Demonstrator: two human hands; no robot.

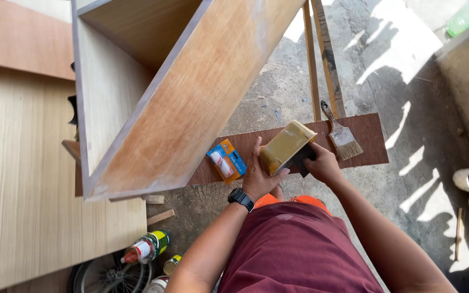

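I see my left hand (259,173) gripping the yellowish block (286,145) above the brown board's (373,146) front edge, just right of the blue-orange packet (227,160). My right hand (321,163) pinches a dark piece (302,158) beneath it. A paintbrush (342,134) lies near the board's right end.

Bright daylight fills the scene. Hard sun falls from the upper right onto the concrete floor (386,59), leaving sharp-edged dark shadows and nearly white patches. The wooden cabinet (191,97) and the person's arms sit in softer shade. Focus is crisp throughout, with slight wide-angle stretching toward the edges.
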